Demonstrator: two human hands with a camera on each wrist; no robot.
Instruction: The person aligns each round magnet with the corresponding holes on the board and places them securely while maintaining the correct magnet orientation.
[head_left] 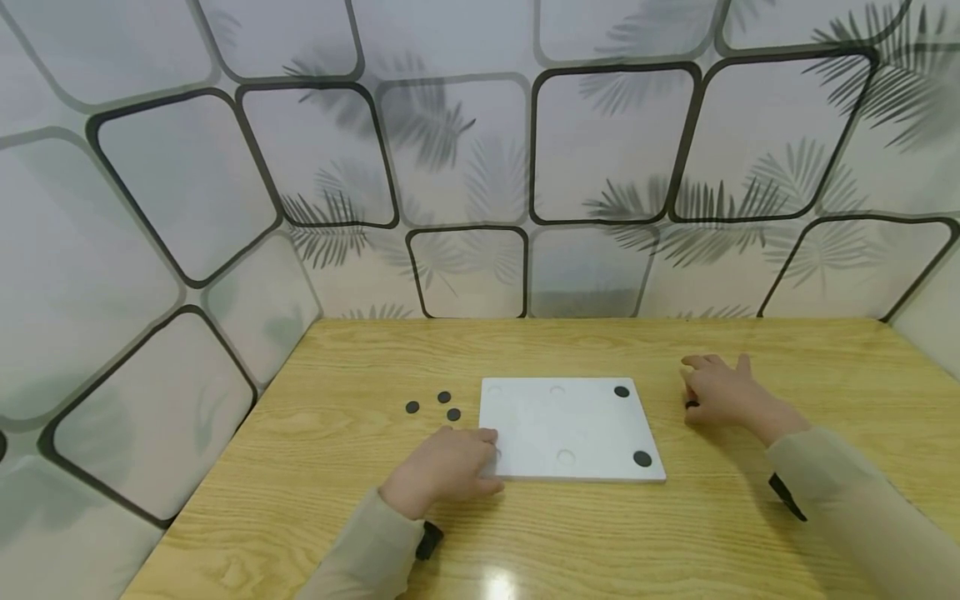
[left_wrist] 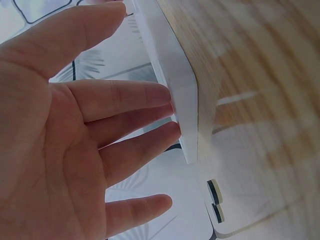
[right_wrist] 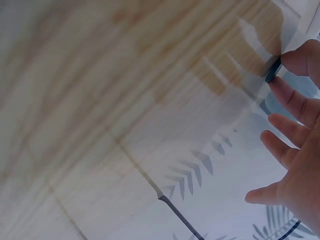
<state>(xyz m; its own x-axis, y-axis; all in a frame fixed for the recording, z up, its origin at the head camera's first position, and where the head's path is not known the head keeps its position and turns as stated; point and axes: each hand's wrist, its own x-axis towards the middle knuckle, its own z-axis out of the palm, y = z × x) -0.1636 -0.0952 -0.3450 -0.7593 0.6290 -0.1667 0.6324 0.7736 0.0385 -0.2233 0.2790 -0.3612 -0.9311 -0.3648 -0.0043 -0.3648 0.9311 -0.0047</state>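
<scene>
My left hand (head_left: 450, 467) lies at the near left corner of a white board (head_left: 573, 421), fingers extended. In the left wrist view its fingertips touch the board's edge (left_wrist: 182, 95), and nothing shows between thumb and fingers. The board has round recesses; black discs sit at its far right corner (head_left: 622, 391) and near right corner (head_left: 642, 458). To the right of the board, my right hand (head_left: 723, 392) pinches a black disc (right_wrist: 273, 69) between thumb and index finger, the other fingers spread. The near left recess is partly covered by my left hand.
Three loose black discs, a left one (head_left: 412, 407), a far one (head_left: 444, 397) and a near one (head_left: 453, 414), lie left of the board on the wooden table (head_left: 577, 542). A patterned wall (head_left: 465, 275) rises behind the table and on its left side.
</scene>
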